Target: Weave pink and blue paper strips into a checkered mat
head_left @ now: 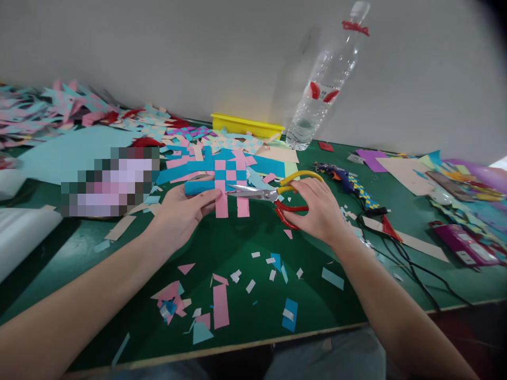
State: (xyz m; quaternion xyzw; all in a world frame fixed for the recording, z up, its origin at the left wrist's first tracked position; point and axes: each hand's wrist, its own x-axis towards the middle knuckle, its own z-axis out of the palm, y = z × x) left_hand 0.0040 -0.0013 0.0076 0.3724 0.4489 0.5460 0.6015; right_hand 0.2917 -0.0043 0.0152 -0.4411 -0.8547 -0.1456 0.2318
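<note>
My left hand (184, 214) pinches the left edge of a woven mat of pink and blue paper strips (225, 182), held just above the green table (237, 248). Loose pink strip ends hang from the mat's near side. My right hand (319, 208) grips scissors (277, 196) with one yellow and one red handle. Their metal blades point left and are slightly apart beside the hanging pink strips.
Pink, blue and white offcuts (222, 295) litter the table's near side. Piles of woven mats (59, 108) lie at the back left. A clear plastic bottle (327, 84), a yellow tray (245, 125), a glue gun (340, 177) with black cable and a phone (461, 245) sit to the right.
</note>
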